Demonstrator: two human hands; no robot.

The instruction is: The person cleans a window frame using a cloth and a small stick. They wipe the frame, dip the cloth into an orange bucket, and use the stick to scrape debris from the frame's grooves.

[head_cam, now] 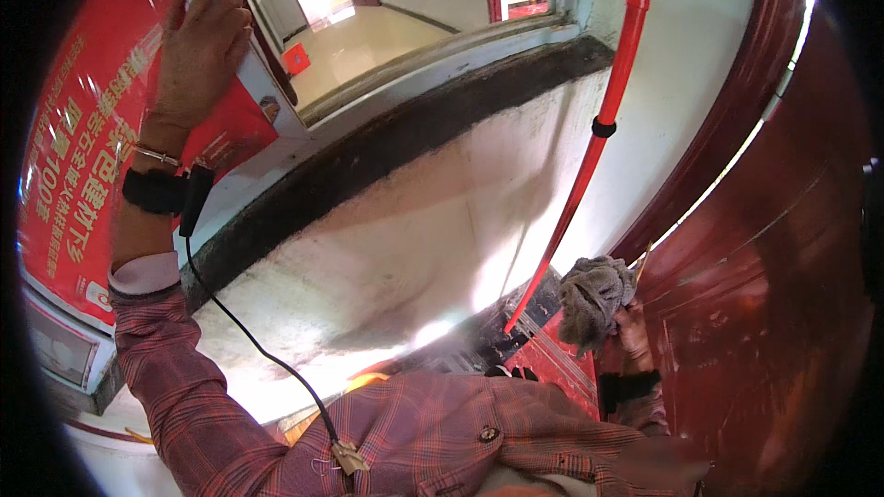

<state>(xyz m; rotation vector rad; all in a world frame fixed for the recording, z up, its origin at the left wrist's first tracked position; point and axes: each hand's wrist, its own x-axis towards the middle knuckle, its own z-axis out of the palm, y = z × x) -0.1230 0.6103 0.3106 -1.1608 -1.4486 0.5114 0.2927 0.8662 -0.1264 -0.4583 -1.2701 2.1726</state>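
My left hand [204,48] is raised at the white window frame [259,79], partly over a red poster [90,152]. Its fingers are bent, with their tips at the frame's upper part; whether they grip anything is hidden. A crumpled grey cloth [595,300] is bunched in my right hand [634,331], low beside a dark red door [773,276]. Below the window runs a dark, dirty sill [414,152]. Through the opening I see a pale floor [366,48] and a small red box [296,59].
A red pole [587,166] leans upright between the window wall [387,241] and the door, its foot on the floor. A black cable [255,342] runs from my left wrist strap to a clip [349,457] on my plaid jacket.
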